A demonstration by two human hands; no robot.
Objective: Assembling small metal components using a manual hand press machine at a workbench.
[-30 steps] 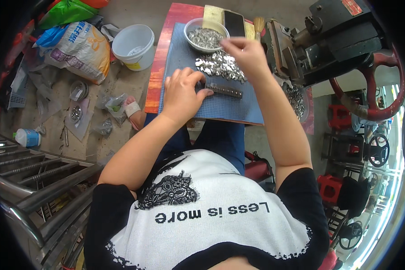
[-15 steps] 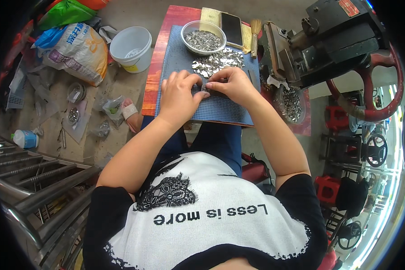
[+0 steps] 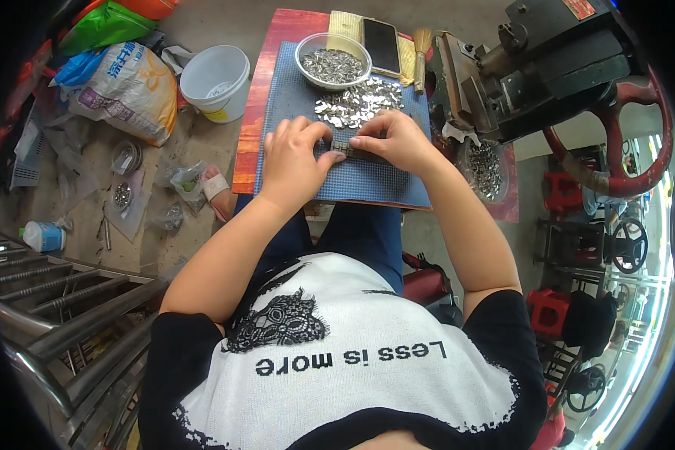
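Observation:
A small dark metal block (image 3: 342, 145) lies on the blue ribbed mat (image 3: 292, 82). My left hand (image 3: 294, 156) closes thumb and index finger around the block's left end. Over its right part, my right hand (image 3: 399, 142) has its thumb and fingertips pinched together; anything between them is too small to make out. Just beyond both hands spreads a loose pile of small shiny metal pieces (image 3: 360, 103). Behind that pile stands a clear round bowl (image 3: 298, 66) filled with more small metal pieces.
A phone (image 3: 381, 46) rests on a yellow cloth, beside a brush (image 3: 421, 56). Close on the right is a heavy machine press (image 3: 532, 82) with a red handwheel (image 3: 658, 150). A white bucket (image 3: 236, 96) and a woven sack (image 3: 127, 97) stand on the floor left.
My right hand has shifted slightly right along the block, and more of the block's top shows between the hands. My left hand stays at its left end. The view has moved a little.

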